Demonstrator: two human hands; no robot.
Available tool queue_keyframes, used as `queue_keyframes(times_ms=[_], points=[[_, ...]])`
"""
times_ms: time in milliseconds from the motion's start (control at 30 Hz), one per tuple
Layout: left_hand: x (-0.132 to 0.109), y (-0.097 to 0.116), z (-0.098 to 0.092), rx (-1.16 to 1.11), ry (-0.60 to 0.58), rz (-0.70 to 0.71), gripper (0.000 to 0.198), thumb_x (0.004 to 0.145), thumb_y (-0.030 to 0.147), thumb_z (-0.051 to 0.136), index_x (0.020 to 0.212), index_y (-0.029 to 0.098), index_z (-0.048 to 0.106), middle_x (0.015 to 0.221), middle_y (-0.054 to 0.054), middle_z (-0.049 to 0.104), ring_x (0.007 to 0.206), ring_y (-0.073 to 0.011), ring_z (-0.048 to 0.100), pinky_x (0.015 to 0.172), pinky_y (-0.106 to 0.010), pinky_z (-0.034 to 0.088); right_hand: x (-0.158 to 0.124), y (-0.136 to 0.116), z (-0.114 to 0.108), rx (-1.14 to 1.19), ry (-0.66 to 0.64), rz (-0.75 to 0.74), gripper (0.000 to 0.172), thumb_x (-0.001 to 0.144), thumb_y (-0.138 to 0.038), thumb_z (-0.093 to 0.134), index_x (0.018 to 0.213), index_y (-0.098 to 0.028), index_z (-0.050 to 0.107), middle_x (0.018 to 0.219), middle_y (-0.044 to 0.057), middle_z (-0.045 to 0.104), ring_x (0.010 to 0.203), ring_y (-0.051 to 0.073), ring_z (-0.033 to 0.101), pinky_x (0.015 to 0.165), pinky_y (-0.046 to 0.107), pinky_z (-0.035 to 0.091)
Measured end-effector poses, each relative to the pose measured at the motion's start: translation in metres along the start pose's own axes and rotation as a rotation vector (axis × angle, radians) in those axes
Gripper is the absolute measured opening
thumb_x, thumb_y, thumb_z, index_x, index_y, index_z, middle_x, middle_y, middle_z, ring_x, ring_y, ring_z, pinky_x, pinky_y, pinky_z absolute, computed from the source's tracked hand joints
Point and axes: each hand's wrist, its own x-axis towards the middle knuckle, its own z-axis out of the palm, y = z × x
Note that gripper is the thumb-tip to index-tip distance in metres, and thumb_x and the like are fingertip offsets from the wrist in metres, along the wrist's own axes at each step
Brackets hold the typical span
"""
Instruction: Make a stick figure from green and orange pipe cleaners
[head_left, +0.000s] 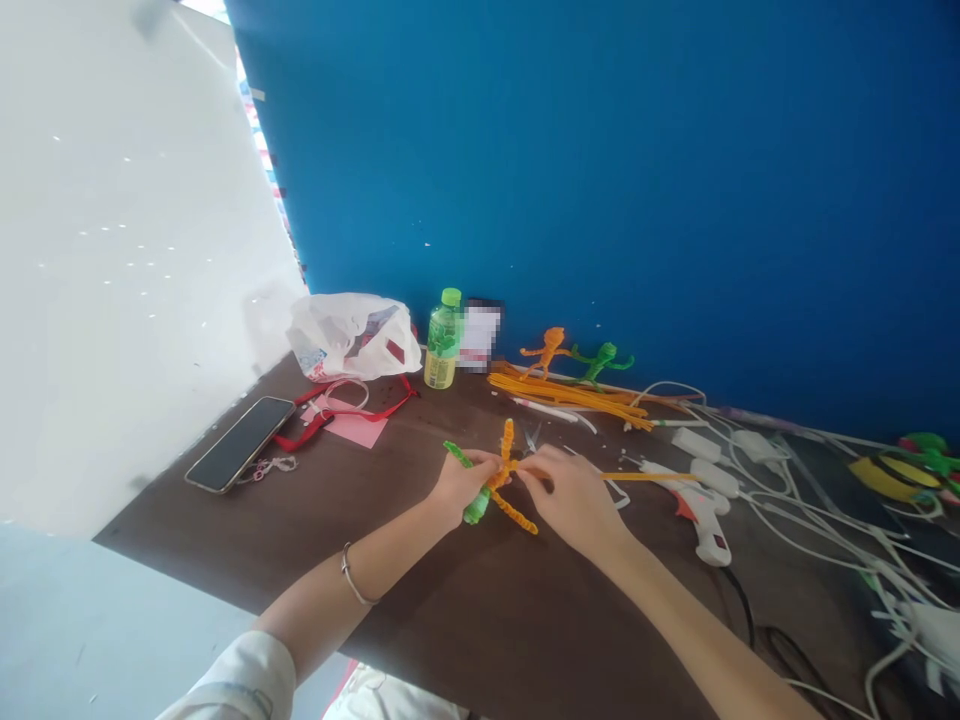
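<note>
My left hand [459,488] is closed around a small pipe-cleaner figure [475,507] with green parts and orange limbs. One orange limb points up above the fingers and another slants down to the right. Close beside it, my right hand [568,492] pinches an orange pipe cleaner [649,477] at the figure's middle. The long straight end of that pipe cleaner shows to the right, beyond the hand. Both hands are just above the brown table [420,600]. My fingertips partly hide where the orange pieces meet.
An orange figure [553,345] and a green figure [602,362] stand behind a bundle of orange pipe cleaners [577,395]. A glue gun [705,515] and tangled white cables [810,520] lie right. Scissors [532,438], a bottle [442,345], a plastic bag [352,330] and a phone [240,443] are around.
</note>
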Motion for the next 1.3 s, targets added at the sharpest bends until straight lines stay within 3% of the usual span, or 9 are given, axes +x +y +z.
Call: queue_keyframes(times_ms=[133,300,433,533,600,767,900,1067,1300], points=[[0.001,0.0,-0.002,-0.138,-0.025,-0.006,0.012,0.06,0.02,0.066,0.063,0.009,0.062,0.057,-0.007,0.062,0.056,-0.0131,0.06,0.063,-0.026,0.047,-0.009,0.005,0.007,0.032,0.078,-0.059,0.025,0.081,-0.024,0.041,0.081,-0.021,0.065,0.077,0.004,0.062,0.064,0.016,0.055,0.063,0.03,0.039],[0.001,-0.001,-0.005,-0.28,-0.153,-0.091,0.015,0.06,0.019,0.065,0.07,0.008,0.062,0.06,-0.006,0.062,0.055,-0.0108,0.058,0.063,-0.023,0.047,-0.011,0.015,0.009,0.259,0.067,0.074,0.025,0.08,-0.032,0.044,0.083,-0.022,0.067,0.078,0.005,0.063,0.064,0.017,0.056,0.061,0.029,0.043],[-0.001,0.001,-0.007,-0.246,-0.254,-0.16,0.021,0.057,0.023,0.069,0.069,0.008,0.061,0.056,-0.006,0.061,0.053,-0.0118,0.058,0.062,-0.025,0.048,-0.002,0.029,-0.004,0.475,-0.151,0.165,0.028,0.076,-0.041,0.05,0.078,-0.019,0.068,0.075,0.003,0.065,0.069,0.018,0.059,0.062,0.027,0.044],[-0.002,0.003,-0.008,-0.065,-0.287,-0.166,0.023,0.051,0.023,0.073,0.064,0.008,0.06,0.054,-0.006,0.061,0.052,-0.0157,0.06,0.062,-0.03,0.049,0.01,0.041,-0.017,0.541,-0.387,0.177,0.029,0.07,-0.043,0.056,0.073,-0.017,0.068,0.072,0.002,0.067,0.07,0.019,0.06,0.062,0.025,0.043],[-0.002,0.003,-0.008,0.045,-0.302,-0.15,0.024,0.049,0.023,0.075,0.062,0.007,0.061,0.054,-0.007,0.062,0.054,-0.0182,0.062,0.064,-0.033,0.049,0.017,0.044,-0.023,0.514,-0.439,0.182,0.025,0.068,-0.041,0.058,0.069,-0.017,0.067,0.073,0.003,0.067,0.072,0.019,0.06,0.064,0.025,0.044],[-0.001,-0.001,-0.007,0.173,-0.261,-0.082,0.026,0.051,0.029,0.074,0.062,0.008,0.062,0.054,-0.007,0.062,0.055,-0.0171,0.062,0.065,-0.033,0.049,0.021,0.027,-0.023,0.179,-0.274,0.23,0.012,0.068,-0.027,0.055,0.064,-0.021,0.065,0.077,0.003,0.067,0.07,0.019,0.061,0.055,0.024,0.04],[0.0,-0.004,-0.004,0.166,-0.185,-0.042,0.024,0.053,0.028,0.074,0.062,0.009,0.062,0.055,-0.007,0.062,0.055,-0.016,0.061,0.064,-0.032,0.049,0.013,0.008,-0.017,-0.05,-0.14,0.203,0.012,0.069,-0.022,0.052,0.064,-0.022,0.062,0.073,0.002,0.064,0.063,0.016,0.058,0.05,0.024,0.035],[0.003,-0.004,-0.002,-0.004,-0.054,-0.042,0.017,0.055,0.021,0.071,0.061,0.009,0.061,0.052,-0.005,0.06,0.051,-0.014,0.059,0.061,-0.028,0.048,-0.005,-0.003,-0.01,-0.119,0.018,0.053,0.022,0.078,-0.022,0.043,0.07,-0.021,0.064,0.074,0.003,0.061,0.06,0.014,0.054,0.055,0.025,0.037],[0.0,-0.004,-0.003,-0.215,-0.089,-0.079,0.014,0.06,0.019,0.065,0.064,0.007,0.06,0.058,-0.008,0.06,0.056,-0.0125,0.058,0.063,-0.025,0.047,-0.026,0.001,0.011,-0.167,0.114,-0.145,0.033,0.083,-0.018,0.034,0.093,-0.017,0.065,0.077,0.007,0.06,0.06,0.014,0.051,0.058,0.027,0.039]])
